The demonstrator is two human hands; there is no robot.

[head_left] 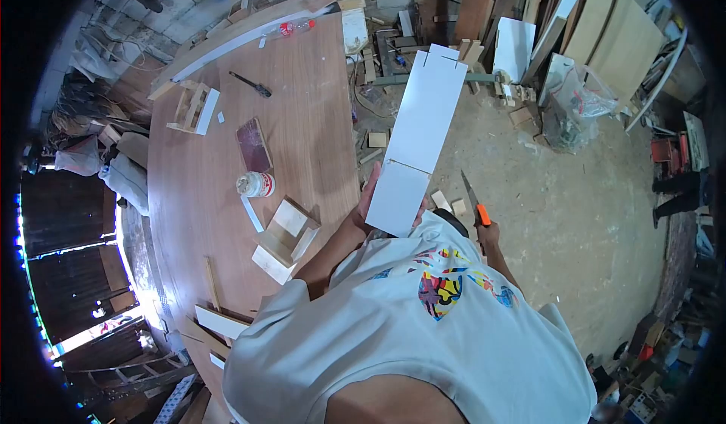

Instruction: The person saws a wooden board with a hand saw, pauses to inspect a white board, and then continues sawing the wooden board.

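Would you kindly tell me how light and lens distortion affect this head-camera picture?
In the head view, corners fade to black; the left edge of the brown wood-grain tabletop looks curved, likely from the wide lens; daylight glares through gaps in the dark wall panels at left; the long flat white board looks reasonably sharp.

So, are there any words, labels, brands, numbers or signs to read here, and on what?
None can be read for certain.
Round white jar with red markings: lettering too blurred.
Clear plastic bottle with red label: too small.
Multicoloured print on the white cloth shirt: no readable lettering.
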